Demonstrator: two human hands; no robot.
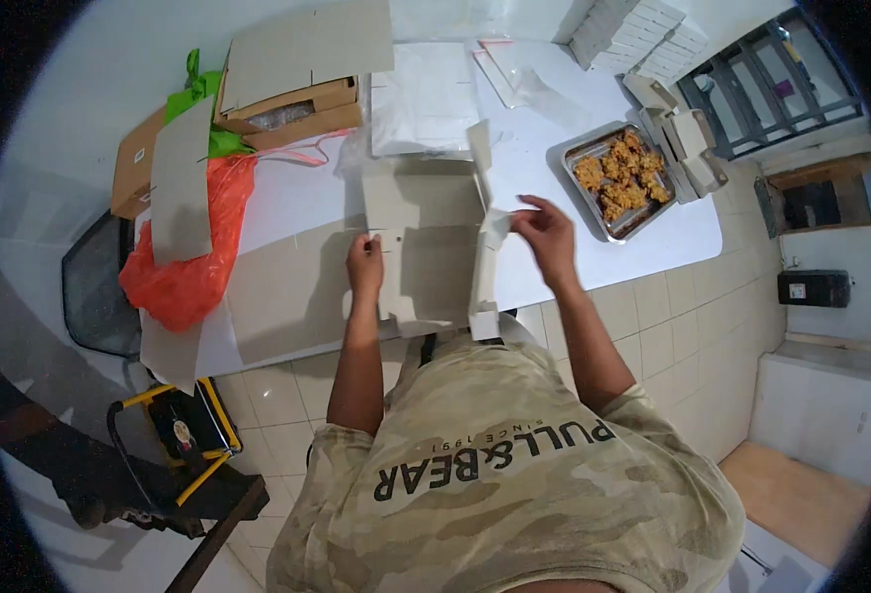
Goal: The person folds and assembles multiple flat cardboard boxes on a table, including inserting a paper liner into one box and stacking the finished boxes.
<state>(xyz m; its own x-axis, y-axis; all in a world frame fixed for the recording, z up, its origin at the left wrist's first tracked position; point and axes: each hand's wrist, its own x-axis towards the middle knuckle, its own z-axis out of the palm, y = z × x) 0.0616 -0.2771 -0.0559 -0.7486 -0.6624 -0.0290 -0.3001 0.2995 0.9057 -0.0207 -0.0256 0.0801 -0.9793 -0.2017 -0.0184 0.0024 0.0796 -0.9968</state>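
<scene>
A partly folded cardboard box [433, 267] lies in front of me at the table's near edge, its grey inner side facing up. Its right wall stands raised with small flaps, while the left side looks flat. My left hand [364, 265] grips the box's left edge, the thumb on the inner face. At the right wall, my right hand [548, 235] pinches a corner flap [496, 226] between thumb and fingers. Beyond the box lies a stack of white sheets in clear plastic [423, 99].
Right of the box, a metal tray [617, 233] holds fried food pieces [625, 176]. Folded boxes [687, 148] stand beside it, with white boxes [633, 30] stacked behind. On the left are a red plastic bag [198, 262], flat cardboard [292, 287] and an open carton [302, 114].
</scene>
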